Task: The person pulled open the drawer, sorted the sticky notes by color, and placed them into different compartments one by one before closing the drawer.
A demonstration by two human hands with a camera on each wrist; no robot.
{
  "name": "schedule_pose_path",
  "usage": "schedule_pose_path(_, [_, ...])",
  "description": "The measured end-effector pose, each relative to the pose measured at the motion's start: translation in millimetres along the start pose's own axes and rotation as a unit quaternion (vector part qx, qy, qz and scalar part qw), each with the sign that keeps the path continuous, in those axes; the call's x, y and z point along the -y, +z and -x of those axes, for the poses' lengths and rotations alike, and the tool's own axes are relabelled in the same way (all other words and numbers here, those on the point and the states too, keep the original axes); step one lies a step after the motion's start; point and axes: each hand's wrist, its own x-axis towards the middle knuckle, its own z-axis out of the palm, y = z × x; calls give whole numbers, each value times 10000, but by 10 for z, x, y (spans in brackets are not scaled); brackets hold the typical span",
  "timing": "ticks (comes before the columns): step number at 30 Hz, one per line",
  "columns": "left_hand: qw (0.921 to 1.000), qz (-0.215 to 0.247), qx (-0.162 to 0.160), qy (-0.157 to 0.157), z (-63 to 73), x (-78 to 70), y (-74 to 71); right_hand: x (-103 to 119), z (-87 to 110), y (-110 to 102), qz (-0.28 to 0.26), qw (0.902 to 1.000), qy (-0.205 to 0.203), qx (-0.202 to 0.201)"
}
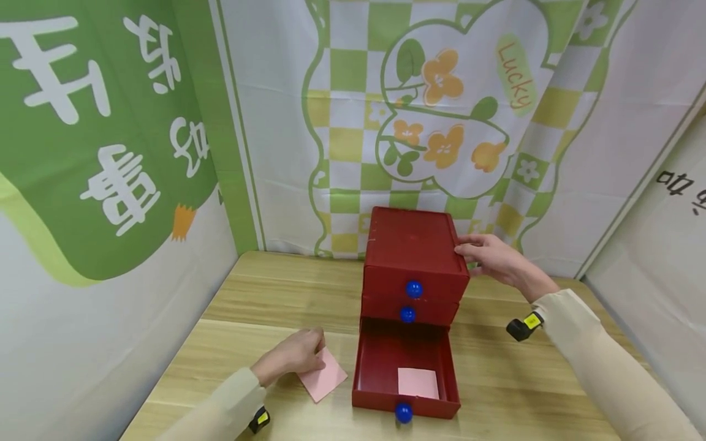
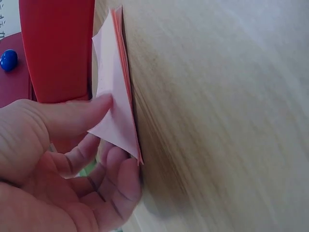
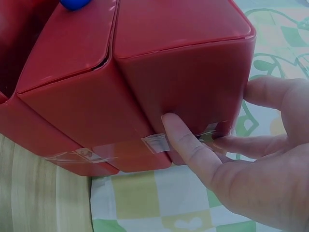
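My left hand [image 1: 295, 352] pinches a thin stack of pink sticky notes [image 1: 329, 376] left of a red drawer unit [image 1: 413, 239]. In the left wrist view the thumb lies on the upper sheet, with curled fingers beneath, and the stack [image 2: 113, 87] bows slightly. The unit has three drawers with blue ball knobs; the bottom drawer [image 1: 380, 358] is pulled out, and a pink paper square [image 1: 418, 383] lies in it near the front. My right hand [image 1: 499, 260] touches the unit's upper right side with extended fingers; in the right wrist view one fingertip [image 3: 170, 121] presses the red side.
The wooden table [image 1: 265, 294] backs onto a green-and-white patterned curtain [image 1: 353, 128], with printed cloth walls on both sides. Clear tape [image 3: 157, 142] runs across the unit's side. Blue knobs [image 1: 413, 289] stick out from the two upper drawers, which are closed.
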Motion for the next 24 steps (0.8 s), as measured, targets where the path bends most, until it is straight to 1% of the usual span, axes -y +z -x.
schedule_pose_path(2, [9999,117,-4,60,-13,19,-4,6,9,-1,1,10000,8,10])
schedule_pose_path(5, [9989,427,16,188,-42,70,-18,11,17,1,32,10000,14,23])
schedule_pose_path(9, [9957,773,143,492,-76,128,-87,9,11,12,42,10000,29,26])
schedule_pose_path(11, [9933,919,267,654,-94,150,-141,8,8,20,51,10000,28,28])
schedule_pose_path(15, [9863,1223,565,950,-133,158,-307,6,4,27,108,9999,17,18])
schedule_pose_path(18, [9814,1430,708,1064,-163,132,-480,5,5,19,143,9999,-4,-12])
schedule_pose_path(21, [9792,1563,712,1084,-187,82,-667,-2,5,4,151,9999,-26,-18])
schedule_pose_path(24, [9788,1604,628,1104,-199,7,-830,2,7,-5,100,9999,-8,-8])
